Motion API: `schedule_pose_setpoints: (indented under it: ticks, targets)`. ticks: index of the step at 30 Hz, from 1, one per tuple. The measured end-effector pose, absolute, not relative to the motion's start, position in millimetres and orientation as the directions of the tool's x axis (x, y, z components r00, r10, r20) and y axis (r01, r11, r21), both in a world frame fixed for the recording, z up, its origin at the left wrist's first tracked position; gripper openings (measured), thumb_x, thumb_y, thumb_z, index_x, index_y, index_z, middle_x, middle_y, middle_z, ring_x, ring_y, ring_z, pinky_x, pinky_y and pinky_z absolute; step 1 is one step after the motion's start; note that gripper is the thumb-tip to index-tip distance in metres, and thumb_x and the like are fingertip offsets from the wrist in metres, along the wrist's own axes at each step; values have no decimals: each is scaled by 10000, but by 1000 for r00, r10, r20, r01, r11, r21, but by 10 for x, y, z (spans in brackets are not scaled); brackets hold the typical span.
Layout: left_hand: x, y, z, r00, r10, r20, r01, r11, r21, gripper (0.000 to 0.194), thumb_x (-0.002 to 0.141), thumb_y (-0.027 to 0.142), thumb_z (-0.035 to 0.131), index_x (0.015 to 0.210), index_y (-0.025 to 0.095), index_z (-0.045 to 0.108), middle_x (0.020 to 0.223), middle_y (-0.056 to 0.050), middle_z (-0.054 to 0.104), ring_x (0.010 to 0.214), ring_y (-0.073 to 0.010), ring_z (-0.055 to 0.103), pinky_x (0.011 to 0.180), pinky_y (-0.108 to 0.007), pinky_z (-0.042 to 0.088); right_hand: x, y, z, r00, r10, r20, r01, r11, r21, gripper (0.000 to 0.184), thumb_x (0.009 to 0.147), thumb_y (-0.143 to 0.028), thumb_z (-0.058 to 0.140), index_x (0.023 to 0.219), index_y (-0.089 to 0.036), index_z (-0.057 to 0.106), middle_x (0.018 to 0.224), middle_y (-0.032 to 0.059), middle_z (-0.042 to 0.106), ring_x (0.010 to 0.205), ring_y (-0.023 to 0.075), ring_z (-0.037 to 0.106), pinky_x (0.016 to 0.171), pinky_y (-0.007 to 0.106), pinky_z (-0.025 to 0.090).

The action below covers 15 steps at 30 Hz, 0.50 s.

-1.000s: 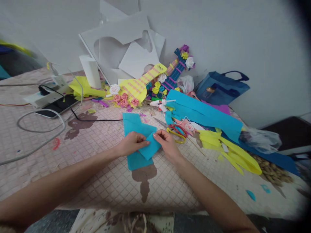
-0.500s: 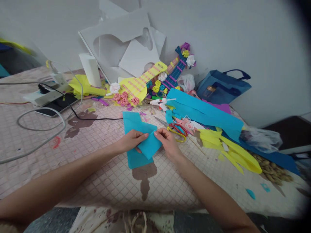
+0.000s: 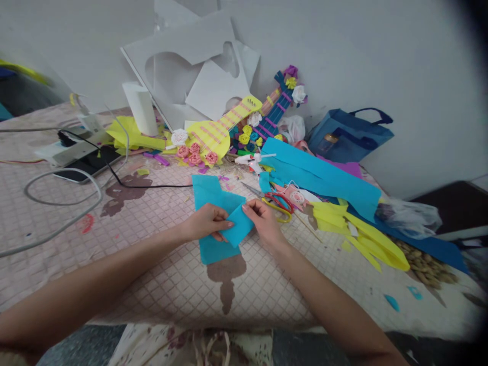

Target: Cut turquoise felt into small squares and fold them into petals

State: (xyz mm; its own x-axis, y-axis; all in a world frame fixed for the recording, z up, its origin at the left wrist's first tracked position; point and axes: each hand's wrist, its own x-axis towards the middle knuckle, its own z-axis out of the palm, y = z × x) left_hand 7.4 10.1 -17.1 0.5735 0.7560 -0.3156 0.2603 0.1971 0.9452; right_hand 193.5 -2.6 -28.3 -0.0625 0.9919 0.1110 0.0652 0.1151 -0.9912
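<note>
Just to the left of the scissors [image 3: 269, 195] with red and yellow handles, a small turquoise paper piece [image 3: 238, 231] is held between two hands. The left hand [image 3: 209, 222], on the side away from the scissors, pinches the paper's left edge, thumb on top and fingers curled beneath. The right hand [image 3: 265, 221], just in front of the scissors, has the paper's upper right corner nipped between thumb and fingertips. Both grips are closed down to the paper's thickness; the piece spans the gap between them, its lower corner projecting free towards the person.

Partly beneath it, left of the scissors, a larger turquoise paper sheet [image 3: 206, 189] lies on the quilted tablecloth [image 3: 163, 290]. A white glue gun [image 3: 248, 159] lies behind the scissors, and crumpled yellow paper [image 3: 330, 217] lies to their right.
</note>
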Motion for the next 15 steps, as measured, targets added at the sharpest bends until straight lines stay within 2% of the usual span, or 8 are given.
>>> schedule_pose_setpoints:
  ticks: [10, 15]
  targets:
    - [53, 100, -100, 623, 659, -422, 233, 359, 904, 365, 635, 437, 744, 801, 127, 647, 721, -48, 717, 668, -190, 698, 530, -228, 521, 1979, 5, -290, -46, 987, 155, 123, 159, -980, 249, 775, -412, 612, 690, -197, 521, 620, -36, 452, 582, 112, 410, 531, 239, 332]
    - [31, 124, -124, 638, 643, -424, 229, 367, 902, 349, 641, 427, 745, 805, 133, 652, 710, -51, 724, 689, -192, 704, 550, -227, 531, 2006, 25, -280, -68, 975, 212, 189, 221, -957, 206, 795, -369, 599, 709, -192, 540, 642, -26, 486, 603, 115, 434, 546, 240, 348]
